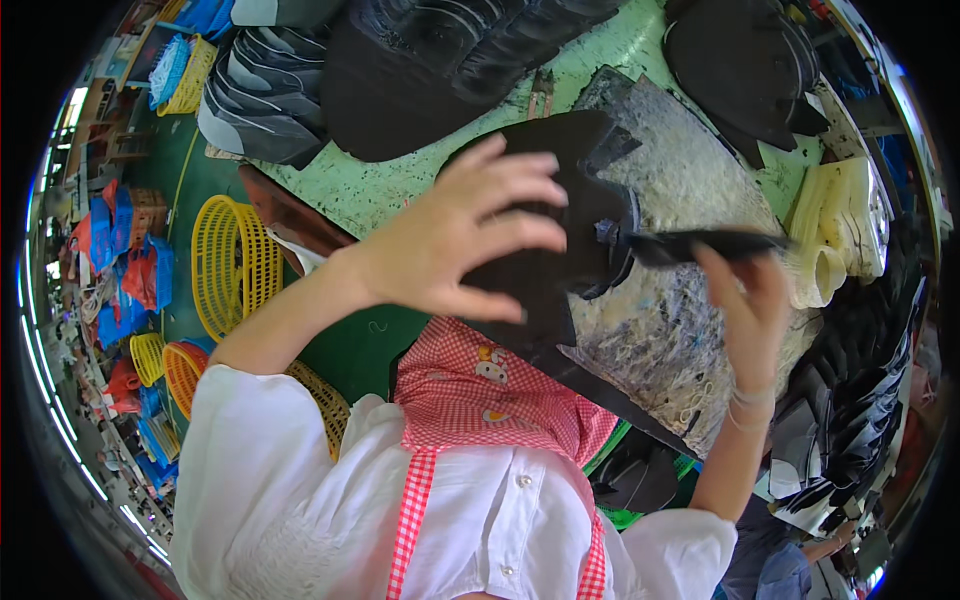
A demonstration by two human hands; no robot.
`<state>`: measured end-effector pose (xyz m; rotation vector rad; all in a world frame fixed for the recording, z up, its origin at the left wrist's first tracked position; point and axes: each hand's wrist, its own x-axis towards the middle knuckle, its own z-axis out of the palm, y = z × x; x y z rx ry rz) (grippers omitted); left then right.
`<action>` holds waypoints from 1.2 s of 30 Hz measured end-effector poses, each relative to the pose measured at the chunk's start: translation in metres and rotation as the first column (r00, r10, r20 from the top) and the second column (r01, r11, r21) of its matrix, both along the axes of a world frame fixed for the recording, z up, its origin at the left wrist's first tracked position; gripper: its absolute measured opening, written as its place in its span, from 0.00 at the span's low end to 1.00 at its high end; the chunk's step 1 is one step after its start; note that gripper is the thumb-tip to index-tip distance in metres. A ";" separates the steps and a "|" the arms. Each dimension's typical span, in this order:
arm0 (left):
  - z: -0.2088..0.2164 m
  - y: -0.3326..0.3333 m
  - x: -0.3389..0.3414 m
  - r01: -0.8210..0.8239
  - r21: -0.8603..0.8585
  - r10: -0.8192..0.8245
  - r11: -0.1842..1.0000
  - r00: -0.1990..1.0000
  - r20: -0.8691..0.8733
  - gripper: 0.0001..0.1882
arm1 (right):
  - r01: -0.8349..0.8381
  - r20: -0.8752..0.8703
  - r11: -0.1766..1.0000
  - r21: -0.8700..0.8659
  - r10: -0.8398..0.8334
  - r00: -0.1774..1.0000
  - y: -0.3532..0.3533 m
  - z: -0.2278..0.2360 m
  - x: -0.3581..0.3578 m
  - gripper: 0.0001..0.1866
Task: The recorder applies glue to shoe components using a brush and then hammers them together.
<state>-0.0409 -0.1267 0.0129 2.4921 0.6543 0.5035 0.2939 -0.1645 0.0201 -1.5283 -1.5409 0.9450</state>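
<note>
The left hand (470,235) lies spread, fingers released, flat on a black cut piece (570,215) at the middle of the green desk (370,185); the right hand (750,300) has its grip pinched on a black strip (700,243) just right; black stacks (440,60) lie far.

Colours and patterns, placed relative to the pale green, black-speckled worktable (370,185). On it: a grey, paint-flecked work board (690,190) with a black fabric piece (575,215) over its left side, and a black strip (700,243) beside that piece. At the table's far edge: black stacked pieces (420,60) and grey-and-black striped pieces (265,95). At its right edge: cream-yellow rolls (840,225). Left of the table: a yellow mesh basket (235,265), with an orange basket (185,375) below that. Nearest the viewer: a red-and-white gingham apron (480,390) over a white shirt (300,500).
</note>
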 end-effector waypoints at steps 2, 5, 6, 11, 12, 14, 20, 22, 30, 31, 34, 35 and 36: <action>-0.003 -0.009 0.007 0.070 -0.118 -0.085 0.991 0.988 -0.129 0.36 | -0.098 0.372 0.980 0.176 0.026 0.928 0.036 -0.008 -0.012 0.06; -0.012 -0.010 0.006 0.076 -0.123 -0.086 0.989 0.994 -0.073 0.39 | -0.238 0.392 0.944 0.229 0.135 0.910 0.046 -0.013 -0.011 0.09; -0.015 -0.010 0.004 0.063 -0.145 -0.073 0.987 0.996 -0.059 0.39 | -0.235 0.299 0.949 0.209 0.167 0.939 0.041 -0.012 -0.007 0.08; -0.024 -0.008 -0.002 0.085 -0.190 -0.084 0.978 0.996 0.015 0.38 | -0.478 0.110 0.848 0.230 0.465 0.878 -0.011 0.006 -0.015 0.06; -0.025 -0.008 -0.002 0.094 -0.187 -0.094 0.978 0.996 0.008 0.38 | -0.393 0.140 0.903 0.171 0.372 0.917 -0.011 0.010 -0.020 0.07; -0.028 -0.007 -0.003 0.105 -0.188 -0.098 0.977 0.994 0.050 0.38 | -0.309 0.179 0.918 0.248 0.270 0.946 0.005 0.018 -0.031 0.08; -0.040 -0.005 -0.009 0.028 -0.160 0.001 0.987 0.983 0.182 0.35 | -0.531 0.385 0.792 0.301 0.409 0.828 0.034 0.028 -0.063 0.09; -0.043 -0.005 -0.009 0.026 -0.161 0.008 0.987 0.979 0.203 0.35 | -0.617 0.329 0.710 0.341 0.524 0.785 0.027 0.033 -0.074 0.10; -0.046 -0.004 -0.009 0.043 -0.164 -0.004 0.986 0.974 0.227 0.35 | -0.177 0.493 0.867 0.466 -0.088 0.865 0.086 0.011 -0.069 0.06; -0.047 -0.004 -0.010 0.049 -0.168 -0.009 0.985 0.973 0.232 0.35 | -0.133 0.361 0.885 0.447 -0.042 0.931 0.080 0.008 -0.057 0.05; -0.048 -0.004 -0.009 0.053 -0.163 -0.010 0.985 0.968 0.251 0.35 | -0.248 0.289 0.938 0.242 0.174 0.941 0.024 0.008 -0.020 0.06; -0.048 -0.004 -0.008 0.048 -0.157 -0.005 0.986 0.966 0.259 0.35 | -0.373 0.214 0.917 0.142 0.340 0.916 0.011 0.008 -0.011 0.07; -0.048 -0.005 -0.008 0.039 -0.150 0.001 0.988 0.966 0.258 0.35 | -0.474 0.147 0.880 -0.011 0.470 0.870 0.001 0.008 -0.005 0.08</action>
